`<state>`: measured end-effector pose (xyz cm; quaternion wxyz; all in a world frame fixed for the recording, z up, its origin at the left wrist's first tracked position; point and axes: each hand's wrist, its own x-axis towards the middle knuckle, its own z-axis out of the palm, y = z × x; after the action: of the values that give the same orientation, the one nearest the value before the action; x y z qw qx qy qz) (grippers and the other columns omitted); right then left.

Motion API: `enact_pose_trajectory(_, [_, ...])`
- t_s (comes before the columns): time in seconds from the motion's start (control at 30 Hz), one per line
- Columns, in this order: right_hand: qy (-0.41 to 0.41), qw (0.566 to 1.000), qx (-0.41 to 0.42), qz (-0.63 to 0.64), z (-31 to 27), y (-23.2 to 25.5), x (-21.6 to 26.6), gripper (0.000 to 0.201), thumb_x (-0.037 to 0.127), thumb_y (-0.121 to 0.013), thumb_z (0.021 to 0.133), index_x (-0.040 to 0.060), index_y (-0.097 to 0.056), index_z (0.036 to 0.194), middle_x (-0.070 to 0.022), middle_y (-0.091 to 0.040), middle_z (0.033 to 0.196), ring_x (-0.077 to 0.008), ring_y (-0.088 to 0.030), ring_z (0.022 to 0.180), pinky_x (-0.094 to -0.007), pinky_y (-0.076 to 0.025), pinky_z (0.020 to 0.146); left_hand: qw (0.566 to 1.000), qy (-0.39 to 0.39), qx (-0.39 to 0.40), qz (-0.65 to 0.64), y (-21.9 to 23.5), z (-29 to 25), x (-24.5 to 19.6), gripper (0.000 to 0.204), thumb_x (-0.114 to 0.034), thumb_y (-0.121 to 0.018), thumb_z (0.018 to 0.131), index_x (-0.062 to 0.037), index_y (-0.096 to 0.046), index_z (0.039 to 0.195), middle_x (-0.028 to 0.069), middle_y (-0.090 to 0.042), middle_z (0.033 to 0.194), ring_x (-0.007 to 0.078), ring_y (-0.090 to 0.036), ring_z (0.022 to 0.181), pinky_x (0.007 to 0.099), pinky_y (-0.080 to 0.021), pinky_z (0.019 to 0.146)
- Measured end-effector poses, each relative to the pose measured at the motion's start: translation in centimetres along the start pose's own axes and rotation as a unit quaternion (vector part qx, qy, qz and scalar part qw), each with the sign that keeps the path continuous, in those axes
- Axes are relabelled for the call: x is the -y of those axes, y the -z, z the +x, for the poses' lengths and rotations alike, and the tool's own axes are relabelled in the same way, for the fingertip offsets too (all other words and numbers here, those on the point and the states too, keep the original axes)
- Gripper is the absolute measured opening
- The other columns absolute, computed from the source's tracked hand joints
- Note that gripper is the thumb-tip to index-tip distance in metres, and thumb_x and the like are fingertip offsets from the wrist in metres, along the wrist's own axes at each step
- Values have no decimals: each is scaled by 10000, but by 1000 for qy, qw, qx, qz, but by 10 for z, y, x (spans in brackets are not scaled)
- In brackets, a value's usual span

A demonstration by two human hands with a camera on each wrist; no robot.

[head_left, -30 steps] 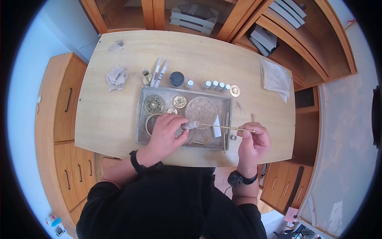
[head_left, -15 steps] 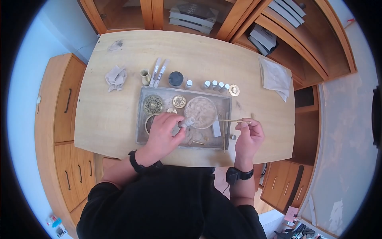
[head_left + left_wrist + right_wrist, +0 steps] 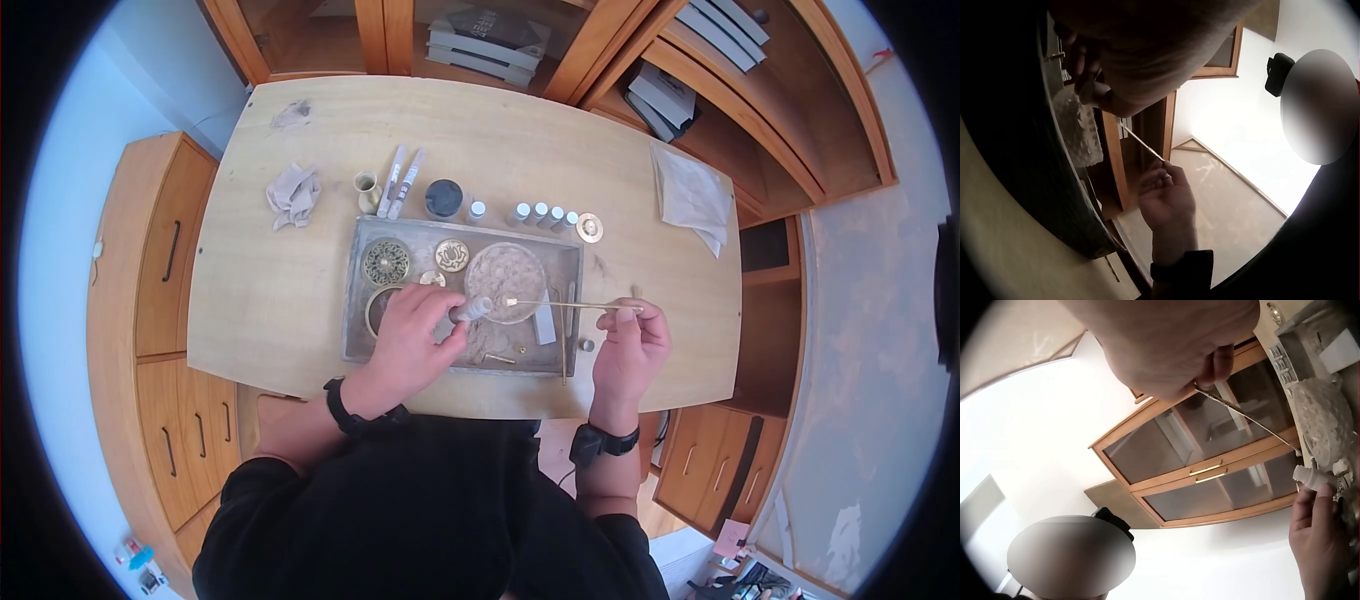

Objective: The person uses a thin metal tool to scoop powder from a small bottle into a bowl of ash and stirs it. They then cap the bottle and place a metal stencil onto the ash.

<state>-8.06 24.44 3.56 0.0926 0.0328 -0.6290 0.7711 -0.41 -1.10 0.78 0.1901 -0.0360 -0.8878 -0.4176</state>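
Note:
My left hand (image 3: 410,325) grips a small whitish vial (image 3: 473,309) between thumb and fingers, its open mouth turned to the right. In the right wrist view the vial (image 3: 1314,479) shows a ridged neck. A thin brass spoon (image 3: 570,305) is pinched in my right hand (image 3: 632,345), its small tip pointing left, just beside the vial's mouth. Below that tip lies a round dish (image 3: 543,272) of greyish powder. Dish and vial are over a grey tray (image 3: 351,290). A brass ring-shaped bowl (image 3: 374,310) is partly hidden by my left hand.
In the tray are a pierced brass lid (image 3: 386,261), a brass disc (image 3: 452,255) and a white card (image 3: 544,322). Capped vials (image 3: 541,212) and a dark round jar (image 3: 444,199) stand behind. A small metal cap (image 3: 587,345) sits right of the tray; crumpled tissue (image 3: 293,196) lies left.
One second ago the spoon's tip was at the vial's mouth. It has since drawn away to the right, over the powder dish. My left hand has shifted slightly left with the vial.

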Motion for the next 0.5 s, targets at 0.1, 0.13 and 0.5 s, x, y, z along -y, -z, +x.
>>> enact_pose_trajectory(0.1, [16,999,22,18,-1,-4,8,46,16,-649,1006,-17,-654,1036,-111,-691,951,-145,-635,761,-311,-539,727,1000,1,6,-2,0,0,0,306,-41,-774,784,-43,-689,1077,127,-694,1020,344,-651,970,443,-501,876])
enact_pose_trajectory(0.13, [21,999,30,20,-1,-5,11,50,17,-653,1004,-18,-654,1040,-113,-689,953,-147,-635,763,-311,-538,727,1000,1,8,-2,0,0,-1,307,-41,-774,783,-43,-689,1078,127,-694,1020,344,-651,972,443,-501,878])
enact_pose_trajectory(0.5, [44,996,67,-45,-5,-12,19,61,-20,-657,973,-20,-654,1034,-134,-706,989,-144,-667,770,-267,-541,720,1000,1,12,-3,0,0,1,316,-56,-776,779,-44,-694,1084,133,-698,1013,346,-660,969,444,-503,877])
